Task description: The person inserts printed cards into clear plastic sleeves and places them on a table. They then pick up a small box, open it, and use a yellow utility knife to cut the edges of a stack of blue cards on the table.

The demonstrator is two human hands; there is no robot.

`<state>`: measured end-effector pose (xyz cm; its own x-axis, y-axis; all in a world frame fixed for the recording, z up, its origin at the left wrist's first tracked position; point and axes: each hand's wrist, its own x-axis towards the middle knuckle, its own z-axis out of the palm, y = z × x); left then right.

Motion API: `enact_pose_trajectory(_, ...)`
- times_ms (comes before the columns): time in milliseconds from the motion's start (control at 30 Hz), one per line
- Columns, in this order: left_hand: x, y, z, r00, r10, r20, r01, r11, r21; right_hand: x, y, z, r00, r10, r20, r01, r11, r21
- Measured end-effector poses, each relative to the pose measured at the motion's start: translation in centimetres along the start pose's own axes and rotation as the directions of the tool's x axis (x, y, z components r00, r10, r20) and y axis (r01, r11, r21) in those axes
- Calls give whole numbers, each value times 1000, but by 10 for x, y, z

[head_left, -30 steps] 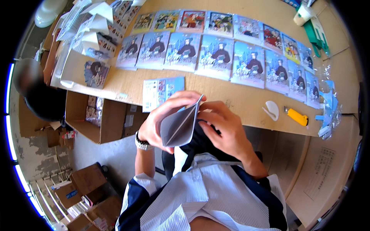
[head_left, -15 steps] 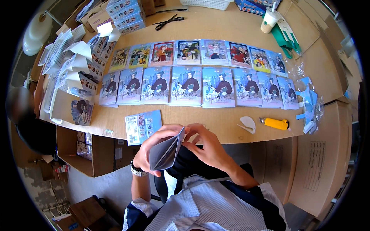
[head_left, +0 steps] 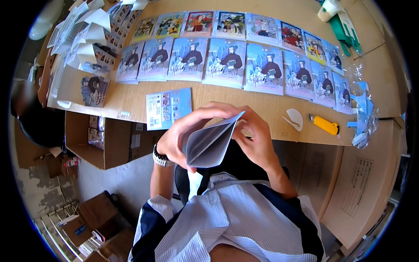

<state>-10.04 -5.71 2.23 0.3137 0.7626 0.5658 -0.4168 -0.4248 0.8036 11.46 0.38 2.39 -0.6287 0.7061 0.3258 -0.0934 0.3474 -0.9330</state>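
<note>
In my left hand [head_left: 173, 139] is a grey card sleeve [head_left: 205, 146], held on edge with its long opening upward and thin inserts inside. My fingers wrap round its far side. My right hand [head_left: 255, 142] grips the sleeve's upper right corner, fingers curled. Just beyond my hands, a blue printed card pack [head_left: 166, 109] lies back up near the table's front edge. Two rows of illustrated packs cover the middle, several blue ones [head_left: 224, 61] in front and several mixed-colour ones [head_left: 231, 24] behind.
Open white boxes [head_left: 78, 52] crowd the left. At right lie a yellow cutter [head_left: 324, 124], a white scraper [head_left: 295, 118], crumpled wrappers [head_left: 363, 113], a drink cup [head_left: 326, 11] and a green bag [head_left: 347, 35]. A cardboard box [head_left: 83, 135] stands below; a person [head_left: 37, 120] is at far left.
Both hands keep hold of the sleeve, which has tilted a little and gapes wider than half a second ago. The view has shifted as my head moved.
</note>
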Motion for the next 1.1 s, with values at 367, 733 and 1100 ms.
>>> enact_pose_trajectory(367,-4,0,-1,999,-36,7,37,998,-46,-2,12,6,1000,-15,-17,15,1000,-6)
enact_pose_trajectory(733,-12,0,-3,1000,-15,-26,11,989,-151,-4,15,16,1000,20,-19,-19,999,42)
enact_pose_trajectory(1100,-45,32,-12,783,-263,-564,499,806,317,16,23,-5,980,156,-122,-164,984,-63)
